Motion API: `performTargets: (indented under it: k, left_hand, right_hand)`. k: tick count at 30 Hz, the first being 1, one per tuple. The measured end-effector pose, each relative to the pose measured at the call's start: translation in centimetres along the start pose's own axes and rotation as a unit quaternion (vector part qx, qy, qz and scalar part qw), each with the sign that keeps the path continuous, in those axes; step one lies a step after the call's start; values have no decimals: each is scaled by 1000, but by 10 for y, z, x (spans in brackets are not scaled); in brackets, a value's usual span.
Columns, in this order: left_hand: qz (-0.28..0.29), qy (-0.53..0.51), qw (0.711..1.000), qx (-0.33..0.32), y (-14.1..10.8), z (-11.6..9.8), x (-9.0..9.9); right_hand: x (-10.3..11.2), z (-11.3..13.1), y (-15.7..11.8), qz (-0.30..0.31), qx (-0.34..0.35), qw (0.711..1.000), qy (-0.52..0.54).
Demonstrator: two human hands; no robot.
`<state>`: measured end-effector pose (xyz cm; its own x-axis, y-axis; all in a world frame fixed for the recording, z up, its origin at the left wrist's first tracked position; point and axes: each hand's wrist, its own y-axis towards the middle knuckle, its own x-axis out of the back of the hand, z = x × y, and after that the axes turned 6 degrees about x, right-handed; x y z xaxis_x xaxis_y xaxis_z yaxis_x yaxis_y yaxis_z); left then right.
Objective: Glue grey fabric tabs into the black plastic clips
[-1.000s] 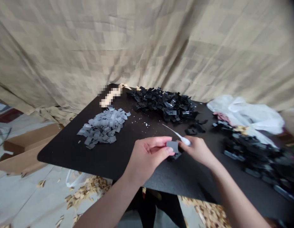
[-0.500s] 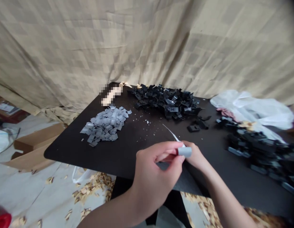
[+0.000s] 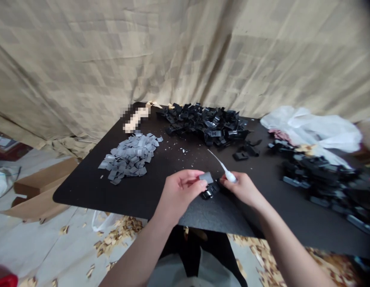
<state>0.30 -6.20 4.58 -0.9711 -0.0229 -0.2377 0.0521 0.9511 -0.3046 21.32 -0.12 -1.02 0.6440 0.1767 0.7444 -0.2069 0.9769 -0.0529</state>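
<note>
My left hand pinches a small flat grey pad between thumb and fingers. Just below that pad is a glossy black plastic clip at the near side of the table; I cannot tell whether the two touch. Wrapped in my right hand is a white glue bottle, its long thin nozzle pointing up and left. To the left lies a heap of similar grey pads. Behind my hands spreads a pile of black plastic clips, with a few loose ones nearer.
More black parts are stacked at the right, beside a white plastic bag. White crumbs dot the dark table. A beige curtain hangs behind. An open cardboard box and wood-coloured scraps lie on the floor.
My left hand has lowered and shifted left with the grey pad, now over the black clip. The two hands have parted, and the white bottle shows more fully.
</note>
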Motion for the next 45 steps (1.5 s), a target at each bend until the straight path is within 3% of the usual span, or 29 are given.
performTargets:
  k: [6,10,13,22,28,31,38,42,45]
  left_hand:
    - [32,40,998,28,13,12,6]
    - [14,80,996,-31,11,15,-1]
    - [13,68,995,-65,10,16,-6]
    - [61,18,998,-25,13,20,-7]
    - [44,-2,999,12,17,23,-6]
    - [63,-37,995,64,17,25,-11]
    - [180,-62,970,152,16,33,-16]
    - [152,-49,973,166,15,32,-12]
    - [143,-76,972,173,13,30,-10]
  right_hand:
    - [40,24,6,54,80,995,-9]
    - [55,44,8,95,119,988,-5]
    - [56,52,6,105,131,986,1]
    - [49,55,1,132,137,981,27]
    - [52,62,2,156,155,975,36]
    - [54,68,5,165,174,971,24]
    - [49,79,11,176,235,954,-65]
    - [66,81,23,169,279,936,-134]
    - [97,84,29,85,292,894,-329]
